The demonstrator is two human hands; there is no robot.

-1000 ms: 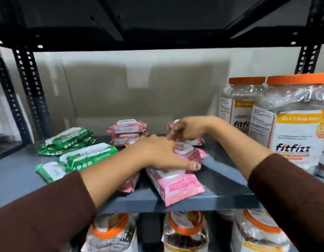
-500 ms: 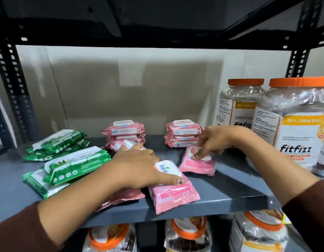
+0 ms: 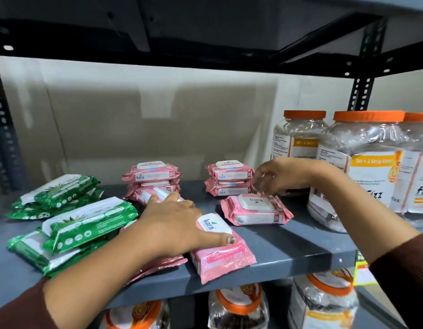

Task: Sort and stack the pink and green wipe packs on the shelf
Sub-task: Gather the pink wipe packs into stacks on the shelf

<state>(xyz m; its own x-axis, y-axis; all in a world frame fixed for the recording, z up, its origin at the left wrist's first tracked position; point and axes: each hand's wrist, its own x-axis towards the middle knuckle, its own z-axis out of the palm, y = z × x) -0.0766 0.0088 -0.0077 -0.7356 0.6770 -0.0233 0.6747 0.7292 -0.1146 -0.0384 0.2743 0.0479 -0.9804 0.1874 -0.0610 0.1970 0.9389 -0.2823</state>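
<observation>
On the grey shelf (image 3: 284,252), my left hand (image 3: 175,224) lies flat on a pink wipe pack (image 3: 220,252) near the front edge, thumb across its white lid. Another pink pack (image 3: 163,263) lies partly hidden under my wrist. My right hand (image 3: 279,179) hovers with fingers spread just above the far edge of a loose pink pack (image 3: 255,210). Two pink stacks stand behind: one (image 3: 153,176) at the middle, one (image 3: 229,178) to its right. Green packs sit at the left in a rear pile (image 3: 58,195) and a front pile (image 3: 72,231).
Large clear jars with orange lids (image 3: 362,167) crowd the shelf's right side, close to my right forearm. More orange-lidded jars (image 3: 239,307) fill the shelf below. Black perforated uprights (image 3: 360,91) frame the unit, and an upper shelf hangs overhead.
My right hand has let go of the loose pink pack and lifted off it, fingers spread. The pack now lies flat, lid up. My left hand stays pressed on the front pink pack.
</observation>
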